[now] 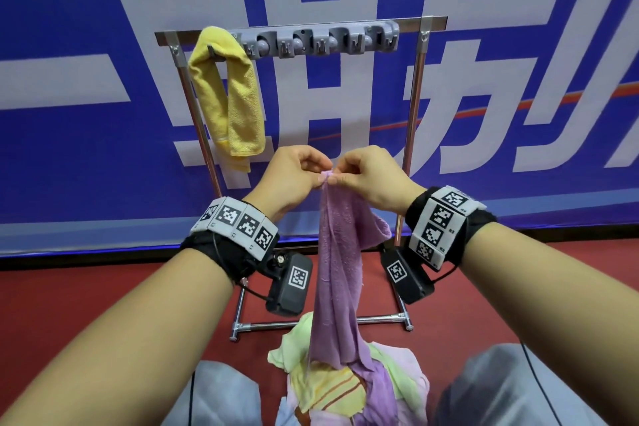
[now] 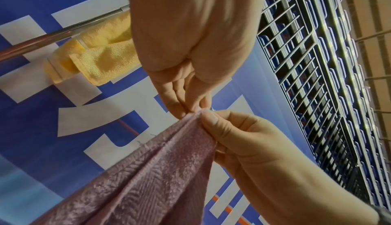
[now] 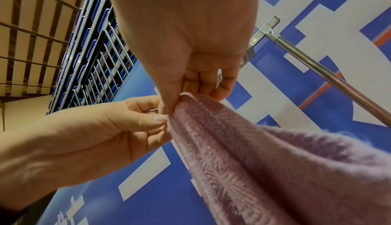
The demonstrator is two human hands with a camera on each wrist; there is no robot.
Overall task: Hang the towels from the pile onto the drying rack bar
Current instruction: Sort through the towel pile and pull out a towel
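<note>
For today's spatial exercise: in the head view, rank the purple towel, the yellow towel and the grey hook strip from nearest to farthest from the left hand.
1. purple towel: pinched by the left hand.
2. yellow towel: hanging up-left, on the rack.
3. grey hook strip: along the top bar, highest.

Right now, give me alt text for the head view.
Both hands, left hand and right hand, pinch one corner of a purple towel lifted from the pile. Behind, a yellow towel hangs on the rack bar.

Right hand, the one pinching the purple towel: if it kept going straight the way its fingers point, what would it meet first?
The right hand points at the left hand; their fingertips nearly touch over the purple towel, so it would meet those fingers first.
</note>
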